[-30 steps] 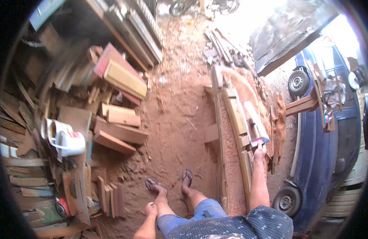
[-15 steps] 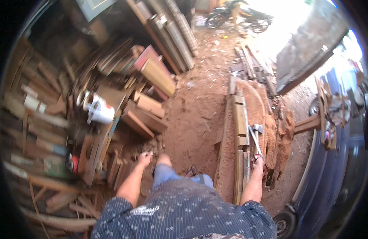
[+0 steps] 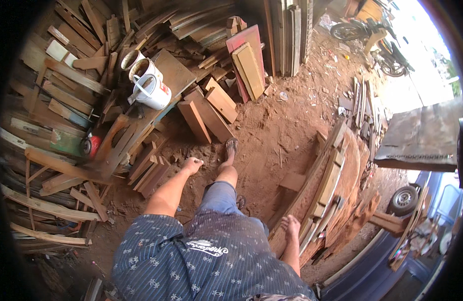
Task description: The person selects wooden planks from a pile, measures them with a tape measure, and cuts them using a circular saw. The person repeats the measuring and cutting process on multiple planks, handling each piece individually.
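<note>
My left hand (image 3: 193,165) is raised over the dirt floor, beside leaning wood offcuts (image 3: 151,170), its fingers curled around something too small to make out. My right hand (image 3: 291,224), fingers loosely curled and apart with nothing visible in them, hangs beside a rough plank workbench (image 3: 301,200) bearing notched pale timber pieces (image 3: 324,190). A long metal hand tool (image 3: 332,210) lies along those pieces, just right of that hand. My left foot (image 3: 230,150) is forward on the dirt, near a leaning brown board (image 3: 211,115).
Stacked scrap wood (image 3: 71,100) fills the left side, with white buckets (image 3: 151,95) on a board. Upright planks (image 3: 291,45) stand behind. A parked motorbike (image 3: 352,31) is at the back right. A metal panel (image 3: 419,135) and blue vehicle (image 3: 352,278) border the right.
The view has turned, bringing the left woodpile more into sight. My right hand has let go of the tool and moved off it. My left arm is raised forward and my left leg has stepped ahead.
</note>
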